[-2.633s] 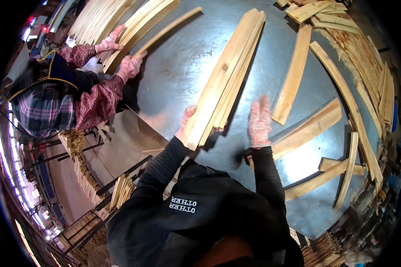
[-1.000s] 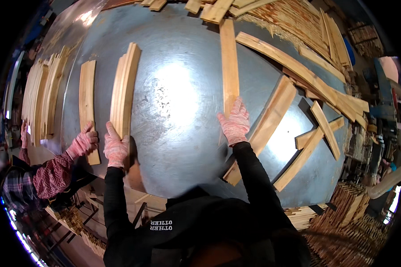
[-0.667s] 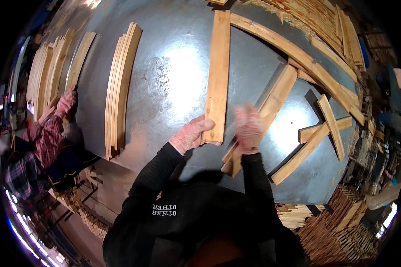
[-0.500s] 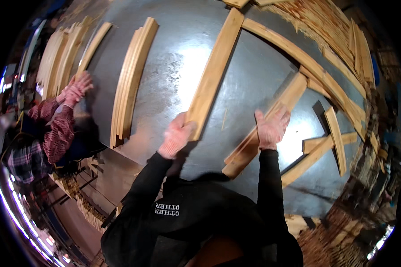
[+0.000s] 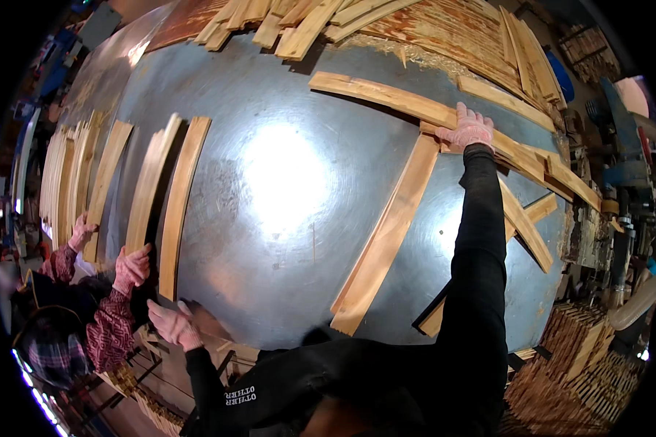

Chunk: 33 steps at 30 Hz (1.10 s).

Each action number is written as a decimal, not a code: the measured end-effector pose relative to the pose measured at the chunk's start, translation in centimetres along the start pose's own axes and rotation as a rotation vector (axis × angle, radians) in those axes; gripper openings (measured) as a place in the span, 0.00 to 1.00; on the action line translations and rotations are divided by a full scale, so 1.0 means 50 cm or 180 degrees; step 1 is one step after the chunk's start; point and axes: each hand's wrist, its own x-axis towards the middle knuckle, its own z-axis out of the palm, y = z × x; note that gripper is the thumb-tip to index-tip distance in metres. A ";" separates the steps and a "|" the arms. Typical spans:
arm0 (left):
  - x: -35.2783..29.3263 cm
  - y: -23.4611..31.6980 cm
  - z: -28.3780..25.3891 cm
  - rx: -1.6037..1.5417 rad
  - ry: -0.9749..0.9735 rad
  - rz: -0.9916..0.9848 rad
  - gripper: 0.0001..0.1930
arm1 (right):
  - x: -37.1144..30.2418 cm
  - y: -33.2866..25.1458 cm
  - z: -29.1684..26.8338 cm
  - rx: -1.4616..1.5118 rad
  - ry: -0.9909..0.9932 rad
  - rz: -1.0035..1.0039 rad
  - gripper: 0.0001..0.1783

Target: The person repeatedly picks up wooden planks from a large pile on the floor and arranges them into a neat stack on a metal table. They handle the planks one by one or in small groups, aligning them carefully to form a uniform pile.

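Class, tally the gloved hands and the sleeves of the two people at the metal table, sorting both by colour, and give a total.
Pinkish gloved hands: 4 (the camera wearer's left hand and right hand; the co-worker's nearer hand and farther hand)
Black sleeves: 2
Red patterned sleeves: 2
Total: 8

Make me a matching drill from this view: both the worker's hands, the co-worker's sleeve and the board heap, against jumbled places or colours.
1. Worker's left hand in a pink-and-white glove
2. Worker's right hand in a pink-and-white glove
3. Co-worker's patterned fabric sleeve
4. Heap of loose pale wooden boards

A. Dark red
B. Over a long pale wooden board
C. At the picture's top
D. By the near end of a single pale wooden board

Pairs: 1-D, 2-B, 3-A, 4-C
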 end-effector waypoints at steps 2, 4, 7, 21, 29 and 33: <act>-0.065 0.082 0.012 -0.2137 -0.0166 0.0642 0.39 | 0.010 0.012 -0.016 -0.0140 -0.0241 -0.0278 0.49; -0.150 0.254 -0.060 -0.3553 -0.1288 0.0504 0.40 | -0.002 -0.011 -0.007 -0.0086 -0.0037 -0.0390 0.43; -0.251 0.493 -0.176 -0.2183 -0.1863 0.2857 0.48 | -0.035 0.009 0.042 0.0215 -0.0252 -0.0370 0.45; -0.193 0.399 -0.114 -0.5133 -0.5948 -0.0024 0.47 | -0.568 -0.217 0.136 0.4852 -0.0301 -0.0100 0.47; -0.224 0.344 -0.102 -0.6669 -0.6631 -0.1491 0.42 | -0.638 -0.374 0.145 0.5086 -0.0523 0.0625 0.65; -0.188 0.335 -0.104 -0.6277 -0.6161 -0.1094 0.38 | -0.657 -0.326 0.111 0.3545 -0.0705 0.0529 0.63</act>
